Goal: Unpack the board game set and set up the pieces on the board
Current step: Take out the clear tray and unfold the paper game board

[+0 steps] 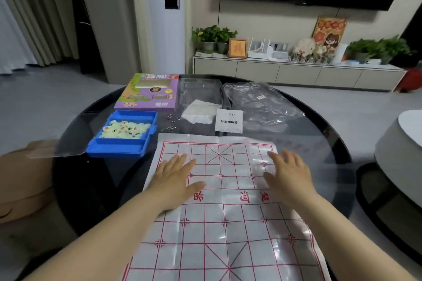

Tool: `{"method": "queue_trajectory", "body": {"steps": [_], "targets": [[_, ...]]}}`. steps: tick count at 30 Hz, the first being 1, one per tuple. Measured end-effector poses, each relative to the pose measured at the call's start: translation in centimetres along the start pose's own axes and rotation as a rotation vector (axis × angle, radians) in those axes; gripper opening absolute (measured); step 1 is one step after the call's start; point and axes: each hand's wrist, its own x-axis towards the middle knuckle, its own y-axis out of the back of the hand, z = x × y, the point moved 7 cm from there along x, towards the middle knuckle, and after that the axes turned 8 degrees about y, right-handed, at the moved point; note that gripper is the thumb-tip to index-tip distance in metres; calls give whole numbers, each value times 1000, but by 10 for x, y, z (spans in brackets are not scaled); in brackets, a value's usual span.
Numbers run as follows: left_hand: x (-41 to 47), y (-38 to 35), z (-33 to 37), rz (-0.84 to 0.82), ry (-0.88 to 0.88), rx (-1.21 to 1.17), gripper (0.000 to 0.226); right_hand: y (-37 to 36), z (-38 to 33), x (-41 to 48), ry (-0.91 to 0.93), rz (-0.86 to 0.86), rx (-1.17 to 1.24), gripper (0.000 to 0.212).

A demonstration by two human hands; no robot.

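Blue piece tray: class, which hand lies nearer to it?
Left. The left hand rests on the board just right of the tray; the right hand rests farther across the board.

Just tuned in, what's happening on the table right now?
A person has both hands flat on the paper board, left hand and right hand on its far half, apparently smoothing it on the round table. The pieces lie in the open blue case beyond the board's left corner; none is on the board yet.

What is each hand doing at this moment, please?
Left hand: open, flat on the paper xiangqi board, holding nothing.
Right hand: open, fingers straight, pressing the same board, holding nothing.
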Motion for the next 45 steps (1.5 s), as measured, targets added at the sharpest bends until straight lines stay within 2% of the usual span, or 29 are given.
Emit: {"method": "queue_trajectory", "body": {"steps": [5,19,23,26,28,30,31,34,38,41,43,45], "targets": [[9,-2,5,11,-10,58,68,-33,-41,32,134,-146,101,63],[54,6,13,72,-22,66,68,-49,-26,82,165,-108,58,61],[55,7,13,108,-36,37,64,-46,-22,87,118,-66,83,54],[50,17,13,234,-25,-42,52,-41,-39,71,98,-11,47,49],[45,28,15,376,-34,-65,40,-45,-66,45,219,-51,63,50],[41,35,16,453,-42,-80,33,-54,-87,15,321,-126,106,54],[39,36,16,453,-39,-91,32,-57,-91,2,344,-141,102,59],[23,33,17,369,-39,-133,32,-62,-86,-9,336,-92,85,95],[-26,6,18,205,-99,-107,42,-64,-86,-4,319,-89,89,102],[-54,-9,-4,149,-62,-9,54,-59,-84,-7,318,-80,93,94],[-61,-10,-19,136,-20,24,57,-55,-69,-10,289,-96,86,66],[-64,-11,-27,113,8,63,60,-48,-42,-15,230,-104,62,54]]}}
